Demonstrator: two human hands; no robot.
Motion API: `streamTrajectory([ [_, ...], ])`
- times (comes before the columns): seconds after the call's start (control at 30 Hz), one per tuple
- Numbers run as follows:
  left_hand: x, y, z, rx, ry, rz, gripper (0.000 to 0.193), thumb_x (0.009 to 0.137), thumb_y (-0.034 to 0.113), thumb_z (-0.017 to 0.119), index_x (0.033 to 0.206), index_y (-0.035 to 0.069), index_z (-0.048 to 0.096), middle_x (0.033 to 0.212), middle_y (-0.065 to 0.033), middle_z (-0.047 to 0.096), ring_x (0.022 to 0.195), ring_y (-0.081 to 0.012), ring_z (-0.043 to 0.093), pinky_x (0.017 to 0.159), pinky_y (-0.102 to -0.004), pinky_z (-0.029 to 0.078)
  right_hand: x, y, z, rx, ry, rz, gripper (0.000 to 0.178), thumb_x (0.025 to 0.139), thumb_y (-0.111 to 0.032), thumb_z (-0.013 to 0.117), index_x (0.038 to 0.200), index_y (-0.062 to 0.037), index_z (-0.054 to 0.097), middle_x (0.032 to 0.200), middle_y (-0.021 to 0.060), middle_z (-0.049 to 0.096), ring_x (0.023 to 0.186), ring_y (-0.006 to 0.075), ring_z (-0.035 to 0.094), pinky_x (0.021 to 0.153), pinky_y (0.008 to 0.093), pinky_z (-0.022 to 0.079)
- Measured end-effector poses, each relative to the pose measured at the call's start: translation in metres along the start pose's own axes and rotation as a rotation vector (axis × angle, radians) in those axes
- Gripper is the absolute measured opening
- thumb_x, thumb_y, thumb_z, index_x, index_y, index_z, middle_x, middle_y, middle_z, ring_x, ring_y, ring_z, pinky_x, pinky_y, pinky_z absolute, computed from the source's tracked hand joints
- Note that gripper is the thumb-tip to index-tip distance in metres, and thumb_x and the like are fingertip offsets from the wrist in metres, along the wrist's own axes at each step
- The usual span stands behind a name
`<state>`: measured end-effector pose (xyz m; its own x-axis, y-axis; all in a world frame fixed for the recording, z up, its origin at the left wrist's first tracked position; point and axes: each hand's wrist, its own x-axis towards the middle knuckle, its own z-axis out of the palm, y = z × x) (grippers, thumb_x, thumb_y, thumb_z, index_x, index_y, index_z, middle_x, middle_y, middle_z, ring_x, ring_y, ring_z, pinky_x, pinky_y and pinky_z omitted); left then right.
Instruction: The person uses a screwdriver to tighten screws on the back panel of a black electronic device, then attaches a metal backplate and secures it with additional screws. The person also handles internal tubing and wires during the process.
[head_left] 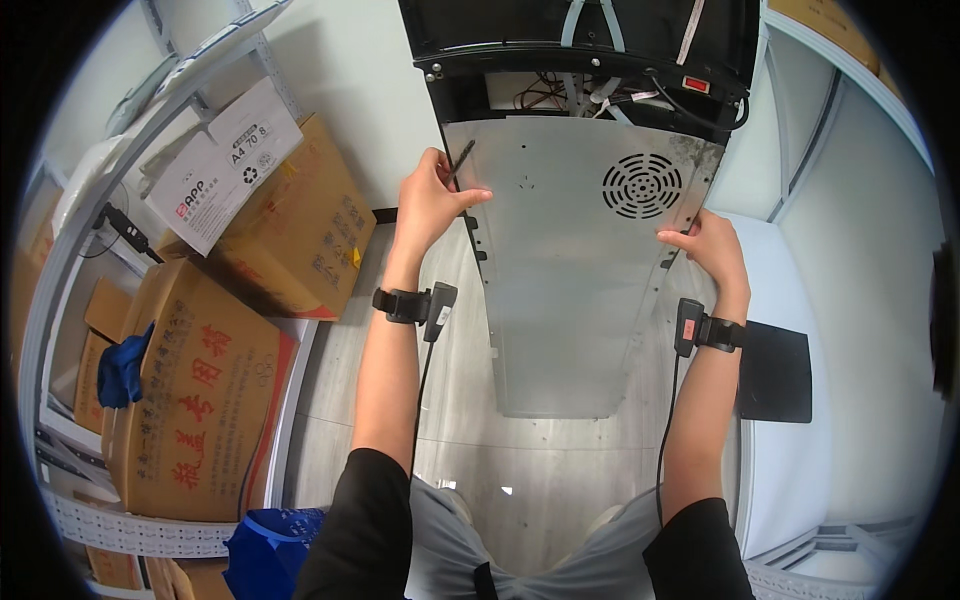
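A large grey sheet-metal panel with a round slotted vent near its upper right lies against the black machine cabinet. My left hand grips the panel's upper left edge, thumb on the face and fingers curled behind. A thin dark rod-like piece shows beside those fingers; I cannot tell whether they hold it. Lower on the opposite edge, my right hand pinches the panel, its thumb on the front and the other fingers partly hidden. Above the panel, loose wires show in an opening of the cabinet.
A red rocker switch and a looped black cable sit at the cabinet's upper right. Cardboard boxes fill a metal rack on the left. On the right, a flat black item rests on a white surface.
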<state>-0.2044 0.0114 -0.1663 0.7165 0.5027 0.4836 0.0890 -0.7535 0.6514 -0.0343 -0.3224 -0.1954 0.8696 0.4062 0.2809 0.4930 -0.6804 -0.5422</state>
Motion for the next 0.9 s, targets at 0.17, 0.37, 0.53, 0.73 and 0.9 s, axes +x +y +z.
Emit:
streamTrajectory([
  [0.17, -0.005, -0.017, 0.01, -0.109, 0.137, 0.13, 0.053, 0.061, 0.022, 0.088, 0.09, 0.003, 0.048, 0.067, 0.0008, 0.047, 0.06, -0.0074, 0.045, 0.056, -0.0222, 0.044, -0.005, -0.012, -0.001, -0.233, 0.036, -0.091, 0.055, 0.065, -0.05, 0.077, 0.081, 0.0004, 0.061, 0.066, 0.012, 0.06, 0.064, 0.0305, 0.058, 0.058, 0.0373, 0.044],
  [0.37, -0.012, -0.035, 0.036, -0.296, 0.29, 0.117, 0.054, 0.064, 0.024, 0.087, 0.099, 0.005, 0.049, 0.067, 0.0012, 0.045, 0.059, -0.0094, 0.043, 0.055, -0.0249, 0.043, -0.006, -0.012, 0.003, -0.4, 0.14, -0.146, 0.06, 0.062, -0.058, 0.073, 0.079, -0.0008, 0.061, 0.063, 0.0115, 0.061, 0.062, 0.032, 0.059, 0.056, 0.0367, 0.044],
  [0.53, -0.012, -0.034, 0.047, -0.342, 0.419, 0.128, 0.05, 0.069, 0.019, 0.085, 0.104, 0.005, 0.052, 0.067, 0.0036, 0.042, 0.059, -0.0062, 0.041, 0.054, -0.0208, 0.039, -0.012, -0.016, 0.006, -0.304, 0.218, -0.172, 0.062, 0.061, -0.056, 0.075, 0.086, -0.0009, 0.06, 0.069, 0.0106, 0.062, 0.065, 0.0302, 0.06, 0.058, 0.0356, 0.046],
  [0.73, -0.012, -0.029, 0.062, -0.426, 0.434, 0.114, 0.045, 0.074, 0.016, 0.081, 0.109, 0.005, 0.055, 0.071, 0.0058, 0.043, 0.061, -0.0033, 0.041, 0.054, -0.0181, 0.037, -0.014, 0.003, 0.007, -0.178, 0.294, -0.225, 0.065, 0.061, -0.051, 0.079, 0.097, -0.0021, 0.055, 0.074, 0.0104, 0.062, 0.069, 0.0283, 0.06, 0.06, 0.0346, 0.046],
  [0.9, -0.014, -0.035, 0.062, -0.449, 0.508, 0.173, 0.043, 0.074, 0.018, 0.081, 0.106, 0.004, 0.056, 0.066, 0.0036, 0.041, 0.057, -0.0058, 0.039, 0.051, -0.0207, 0.038, -0.008, -0.003, 0.007, -0.118, 0.231, -0.217, 0.064, 0.061, -0.051, 0.08, 0.09, -0.002, 0.052, 0.069, 0.0096, 0.059, 0.065, 0.0294, 0.059, 0.059, 0.0354, 0.045],
])
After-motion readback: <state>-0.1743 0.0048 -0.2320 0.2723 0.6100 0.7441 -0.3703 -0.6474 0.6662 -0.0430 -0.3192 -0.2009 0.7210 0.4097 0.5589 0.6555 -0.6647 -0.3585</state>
